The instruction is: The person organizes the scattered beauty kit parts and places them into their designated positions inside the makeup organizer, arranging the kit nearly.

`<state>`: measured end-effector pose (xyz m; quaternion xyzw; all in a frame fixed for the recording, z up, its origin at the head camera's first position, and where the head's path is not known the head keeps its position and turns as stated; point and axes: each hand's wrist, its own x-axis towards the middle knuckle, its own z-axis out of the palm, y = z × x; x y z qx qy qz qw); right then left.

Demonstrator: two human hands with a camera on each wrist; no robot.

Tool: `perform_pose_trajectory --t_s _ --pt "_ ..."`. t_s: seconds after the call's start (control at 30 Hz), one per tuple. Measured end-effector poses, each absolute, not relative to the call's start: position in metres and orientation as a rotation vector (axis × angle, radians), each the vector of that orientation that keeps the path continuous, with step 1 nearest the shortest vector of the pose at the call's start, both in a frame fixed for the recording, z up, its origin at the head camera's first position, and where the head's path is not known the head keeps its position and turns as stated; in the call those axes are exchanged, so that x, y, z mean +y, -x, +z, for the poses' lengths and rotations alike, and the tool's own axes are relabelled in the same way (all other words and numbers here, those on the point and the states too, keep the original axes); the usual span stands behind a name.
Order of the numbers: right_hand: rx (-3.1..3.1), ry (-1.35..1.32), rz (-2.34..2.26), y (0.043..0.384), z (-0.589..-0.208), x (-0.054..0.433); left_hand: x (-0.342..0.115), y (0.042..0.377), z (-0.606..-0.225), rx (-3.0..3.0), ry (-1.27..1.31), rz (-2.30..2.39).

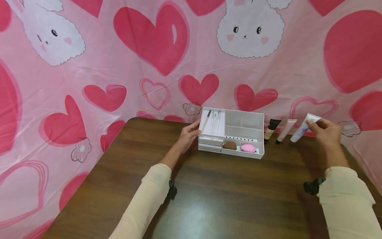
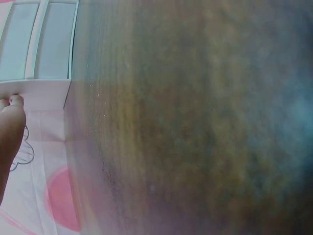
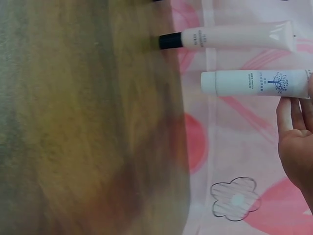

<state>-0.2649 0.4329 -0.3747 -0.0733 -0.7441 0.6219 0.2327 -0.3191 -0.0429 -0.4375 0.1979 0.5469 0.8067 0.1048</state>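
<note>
My right hand [image 1: 326,132] pinches a white squeeze tube [image 1: 300,130] near its flat top end, the tube tilted with its cap down. In the right wrist view this tube [image 3: 254,83] shows a blue tree print. Whether its cap touches the table cannot be told. To its left a pink tube [image 1: 287,130] with a black cap and a beige tube [image 1: 271,129] with a black top stand on their caps. My left hand [image 1: 185,137] touches the left side wall of a white cosmetics organizer [image 1: 244,118]; in the left wrist view its fingertips [image 2: 17,99] meet that wall.
Several makeup brushes [image 1: 215,121] lie on the organizer's upper left tray, above two small drawers [image 1: 210,147]. A brown sponge [image 1: 229,145] and a pink sponge [image 1: 248,148] sit in its front compartments. The wooden table [image 1: 209,199] ends at a pink heart-print cloth [image 1: 167,43].
</note>
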Motion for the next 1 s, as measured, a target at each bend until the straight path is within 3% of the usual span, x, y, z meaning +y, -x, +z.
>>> perform_pose_trajectory --t_s 0.67,1.0 --pt "-2.055 0.116 1.482 0.267 -0.316 0.414 -0.041 0.321 -0.439 1.614 -0.578 2.389" --pt "-1.908 0.075 1.594 0.268 -0.285 0.406 -0.043 0.320 -0.439 1.613 -0.552 2.396"
